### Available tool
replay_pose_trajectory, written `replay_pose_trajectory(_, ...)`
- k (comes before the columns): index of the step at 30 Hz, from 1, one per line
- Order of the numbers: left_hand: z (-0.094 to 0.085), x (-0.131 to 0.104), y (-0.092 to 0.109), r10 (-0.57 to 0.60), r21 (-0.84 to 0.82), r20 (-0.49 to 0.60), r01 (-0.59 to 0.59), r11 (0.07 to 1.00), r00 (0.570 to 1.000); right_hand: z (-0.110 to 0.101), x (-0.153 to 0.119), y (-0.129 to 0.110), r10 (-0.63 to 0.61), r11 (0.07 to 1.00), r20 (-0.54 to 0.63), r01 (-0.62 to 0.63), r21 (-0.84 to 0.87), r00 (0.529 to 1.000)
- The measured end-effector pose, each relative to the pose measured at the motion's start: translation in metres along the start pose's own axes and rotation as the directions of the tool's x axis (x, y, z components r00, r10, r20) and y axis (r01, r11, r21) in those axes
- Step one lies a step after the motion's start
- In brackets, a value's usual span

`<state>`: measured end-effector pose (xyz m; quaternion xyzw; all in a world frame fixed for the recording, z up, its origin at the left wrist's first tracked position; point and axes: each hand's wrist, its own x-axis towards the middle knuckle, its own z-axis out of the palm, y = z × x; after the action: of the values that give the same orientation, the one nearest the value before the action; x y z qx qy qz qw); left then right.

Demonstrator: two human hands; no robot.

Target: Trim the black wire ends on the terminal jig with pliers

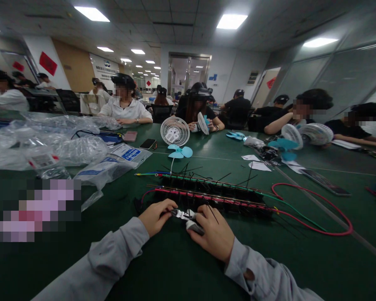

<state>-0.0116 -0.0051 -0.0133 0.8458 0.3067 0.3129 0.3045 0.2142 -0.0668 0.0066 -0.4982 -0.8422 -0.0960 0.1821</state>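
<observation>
My right hand (213, 232) is wrapped round the grey and white handles of a small pair of pliers (183, 214) whose jaws point left. The fingers of my left hand (157, 215) are pinched together at the tip of the jaws; whether they also hold something small cannot be made out. Just beyond both hands lies a long black assembly (207, 194) with red, green and blue wires along it. Many thin black tie ends stick up from it.
Clear plastic bags (59, 142) cover the left of the green table (163, 267). A white fan grille (175, 131), blue blades (180, 151) and a phone (148, 144) lie beyond. A red cable (347, 217) loops at right. Several people sit around, one holding a fan part.
</observation>
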Motion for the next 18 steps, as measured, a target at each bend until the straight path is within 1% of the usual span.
replay_pose_trajectory(18,-0.0006,0.0003,-0.0002,-0.007,-0.025,0.005,0.007,1.000,1.000,-0.0021,0.0008,-0.0009,-0.016,0.999,-0.013,0.016,-0.030,1.000)
